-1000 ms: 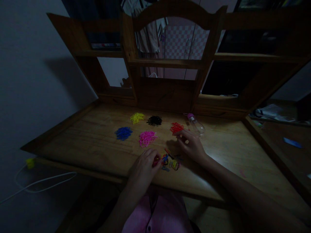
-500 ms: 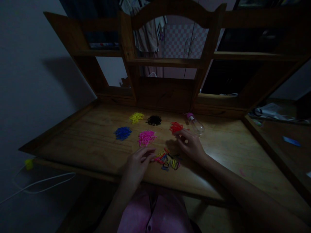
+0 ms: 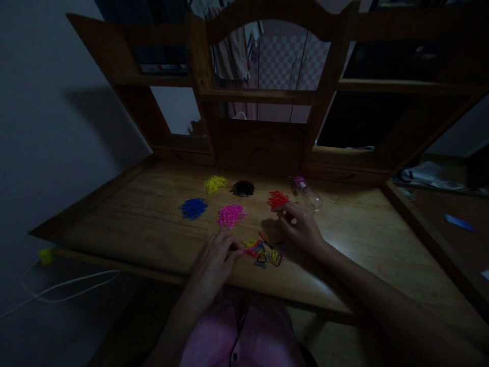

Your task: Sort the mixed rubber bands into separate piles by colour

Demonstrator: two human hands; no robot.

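Note:
My left hand (image 3: 216,257) is at the left edge of a mixed pile of small coloured loops (image 3: 273,256), which look like paper clips. Its thumb and index finger pinch a pink loop (image 3: 248,251) there. At the near edge of the red loop pile (image 3: 277,198), my right hand (image 3: 300,224) has thumb and fingertips closed together; anything between them is too small to make out. Beyond my left hand lie a pink loop pile (image 3: 231,215) and a blue one (image 3: 193,208). Farther back are a yellow pile (image 3: 215,184) and a black pile (image 3: 243,188).
A clear bulb-shaped bottle (image 3: 312,200) with a purple-pink cap lies behind my right hand. The wooden desk (image 3: 130,209) has a shelf unit (image 3: 260,97) rising along its back. On the left, a white cable (image 3: 76,283) hangs beside the desk edge.
My left hand has turned slightly, its fingers now lower and closed on a pink loop at the mixed pile. The right hand stays almost still at the red pile.

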